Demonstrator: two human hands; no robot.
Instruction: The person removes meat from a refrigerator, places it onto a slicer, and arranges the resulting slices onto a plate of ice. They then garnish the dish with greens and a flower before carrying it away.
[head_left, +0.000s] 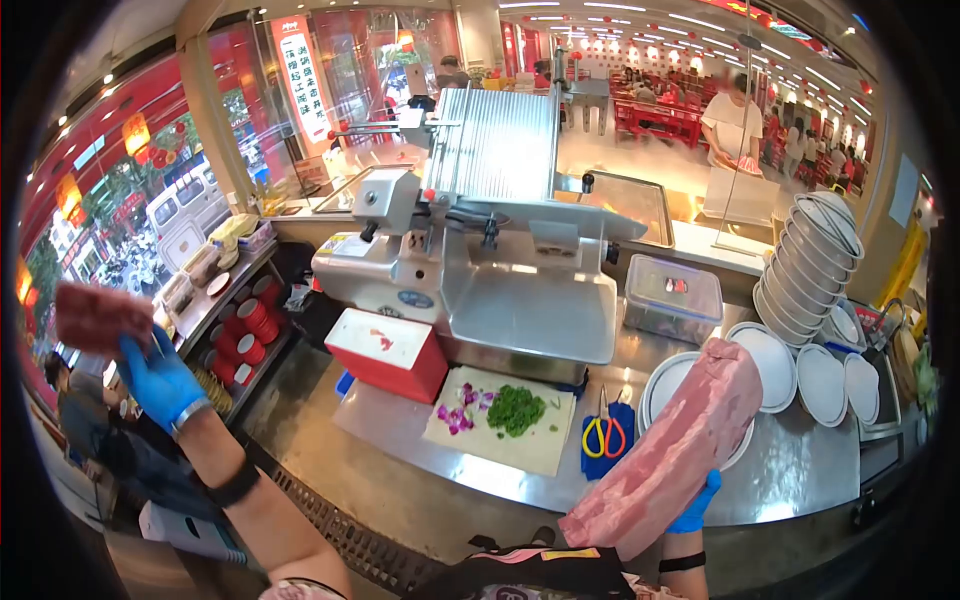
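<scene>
My left hand (163,378), in a blue glove, is raised at the far left. Its fingers are closed on a dark red piece of meat (98,318). My right hand (697,506), also gloved in blue, grips the lower right side of a long pale pink slab of meat (672,450). That slab is tilted over the steel counter, its upper end in front of white plates (660,385). Part of my right hand is hidden behind it. Beyond both hands stands a metal meat slicer (530,290) with a ribbed sloping carriage.
A red-and-white box (388,352) sits before the slicer. Chopped greens (516,410) and purple petals lie on a pale board (548,450). Scissors (603,436) rest on a blue cloth. At right are a clear lidded container (673,300) and a tall plate stack (808,270). People are beyond the counter.
</scene>
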